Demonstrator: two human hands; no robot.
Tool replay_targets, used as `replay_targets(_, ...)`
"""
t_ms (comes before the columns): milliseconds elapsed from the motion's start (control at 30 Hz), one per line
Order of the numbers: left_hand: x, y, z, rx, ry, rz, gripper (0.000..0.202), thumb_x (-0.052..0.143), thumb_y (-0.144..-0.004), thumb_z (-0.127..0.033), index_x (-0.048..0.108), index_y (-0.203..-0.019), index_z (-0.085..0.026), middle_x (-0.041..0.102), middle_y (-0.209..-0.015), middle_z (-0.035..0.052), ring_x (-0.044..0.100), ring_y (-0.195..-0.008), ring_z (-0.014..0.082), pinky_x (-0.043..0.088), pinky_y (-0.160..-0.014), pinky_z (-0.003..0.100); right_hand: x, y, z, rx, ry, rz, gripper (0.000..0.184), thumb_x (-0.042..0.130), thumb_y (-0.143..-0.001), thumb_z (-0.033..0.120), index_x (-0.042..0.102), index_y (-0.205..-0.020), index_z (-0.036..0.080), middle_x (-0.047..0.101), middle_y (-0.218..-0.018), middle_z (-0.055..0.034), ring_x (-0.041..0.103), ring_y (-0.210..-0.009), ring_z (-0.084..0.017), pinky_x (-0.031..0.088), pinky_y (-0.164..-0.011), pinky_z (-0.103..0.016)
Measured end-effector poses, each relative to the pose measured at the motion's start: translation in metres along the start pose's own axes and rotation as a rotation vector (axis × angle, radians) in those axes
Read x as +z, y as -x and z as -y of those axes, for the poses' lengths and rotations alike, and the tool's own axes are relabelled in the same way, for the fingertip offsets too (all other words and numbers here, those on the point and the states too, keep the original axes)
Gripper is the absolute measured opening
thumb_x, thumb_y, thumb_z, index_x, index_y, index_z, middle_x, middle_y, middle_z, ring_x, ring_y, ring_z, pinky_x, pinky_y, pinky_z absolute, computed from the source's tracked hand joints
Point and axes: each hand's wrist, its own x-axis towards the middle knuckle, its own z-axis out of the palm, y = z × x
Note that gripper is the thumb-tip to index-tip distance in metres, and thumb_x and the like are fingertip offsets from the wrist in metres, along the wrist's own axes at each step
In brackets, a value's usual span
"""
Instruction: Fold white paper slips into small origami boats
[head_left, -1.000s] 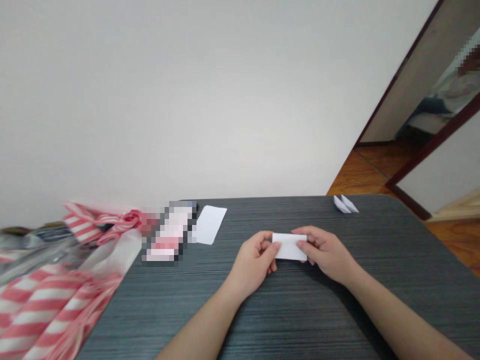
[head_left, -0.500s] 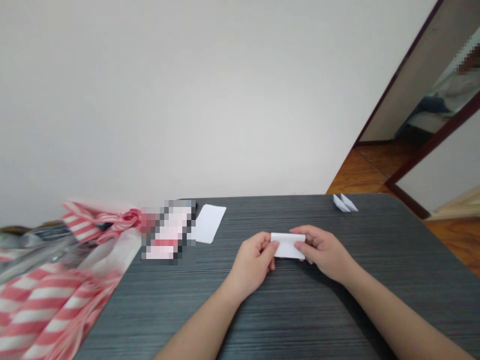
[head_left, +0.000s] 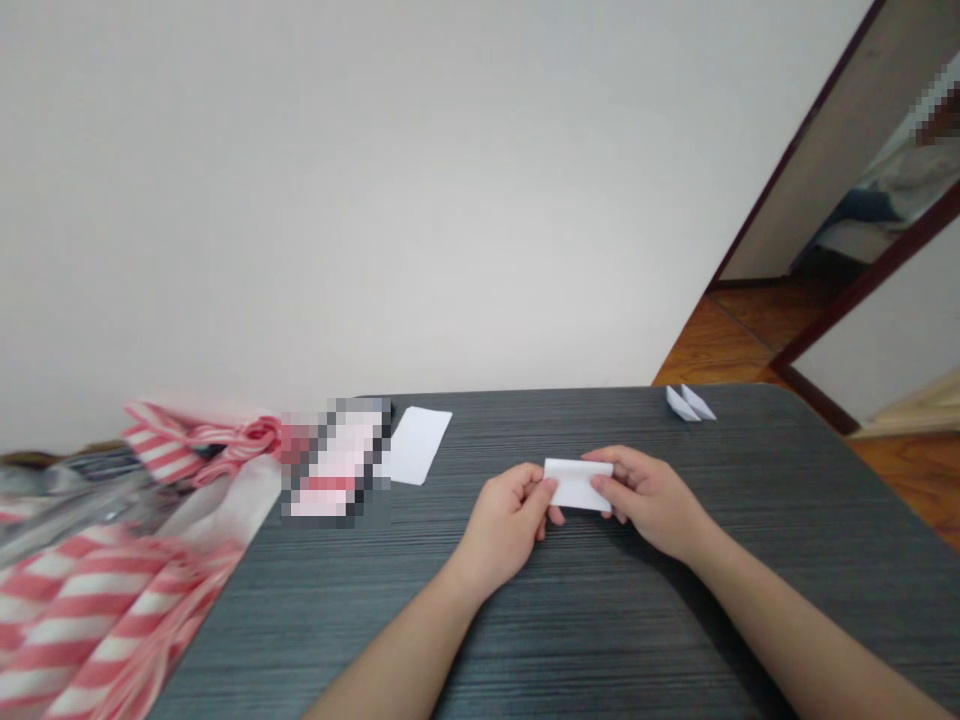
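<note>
the left hand (head_left: 506, 520) and right hand (head_left: 651, 502) grip opposite short ends of a folded white paper strip (head_left: 577, 485), pinching it between them over the dark grained tabletop (head_left: 600, 630). farther off, a flat white paper rectangle (head_left: 418, 445) lies left of them, and a small folded paper piece (head_left: 690, 403) sits by the far edge. a blurred pink packet (head_left: 335, 462) and red-striped plastic bags (head_left: 90, 610) lie leftward.

Home room: wooden floor (head_left: 720, 345), white wall (head_left: 420, 200), dark-framed doorway (head_left: 862, 280), grey laminate table (head_left: 600, 640).
</note>
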Motion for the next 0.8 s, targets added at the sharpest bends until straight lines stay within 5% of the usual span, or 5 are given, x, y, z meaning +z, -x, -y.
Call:
replay_targets(133,0.0,0.0,0.001,0.007,-0.013,0.0,0.027,0.051,-0.092,-0.039,0.059,-0.079,-0.017,0.062,-0.06,-0.0025,0.046,-0.046,0.0091,0.036,-0.047,0.02,-0.001,0.001,0.003,-0.029,0.074,-0.008,0.026,0.059,-0.089,0.029,0.065,-0.111,0.018,0.066,-0.066,0.0004,0.059,-0.054,-0.014,0.044,-0.051,-0.024)
replay_targets(300,-0.001,0.002,-0.003,0.093,-0.212,0.058,0.033,0.05,-0.094,-0.037,0.061,-0.07,-0.017,0.061,-0.058,-0.0024,0.048,-0.049,0.0095,0.035,-0.052,0.021,-0.001,-0.001,0.011,-0.168,0.203,0.031,0.019,0.06,-0.09,0.026,0.071,-0.103,0.019,0.074,-0.093,-0.0053,0.067,-0.082,-0.019,0.05,-0.071,-0.028)
replay_targets(533,-0.002,0.006,-0.008,0.176,-0.364,0.125,0.032,0.05,-0.095,-0.03,0.063,-0.068,-0.017,0.065,-0.061,-0.0024,0.049,-0.052,0.0088,0.033,-0.055,0.02,0.002,-0.002,0.019,-0.347,0.313,0.065,0.013,0.06,-0.092,0.022,0.072,-0.093,0.019,0.071,-0.084,-0.0036,0.065,-0.077,-0.017,0.047,-0.072,-0.027)
replay_targets(800,-0.002,0.005,-0.009,0.192,-0.378,0.146,0.03,0.049,-0.095,-0.029,0.063,-0.072,-0.017,0.069,-0.066,-0.0015,0.053,-0.055,0.0093,0.034,-0.056,0.02,0.002,-0.002,0.02,-0.364,0.321,0.057,0.015,0.057,-0.094,0.021,0.071,-0.088,0.019,0.069,-0.08,-0.0027,0.063,-0.074,-0.015,0.046,-0.069,-0.025)
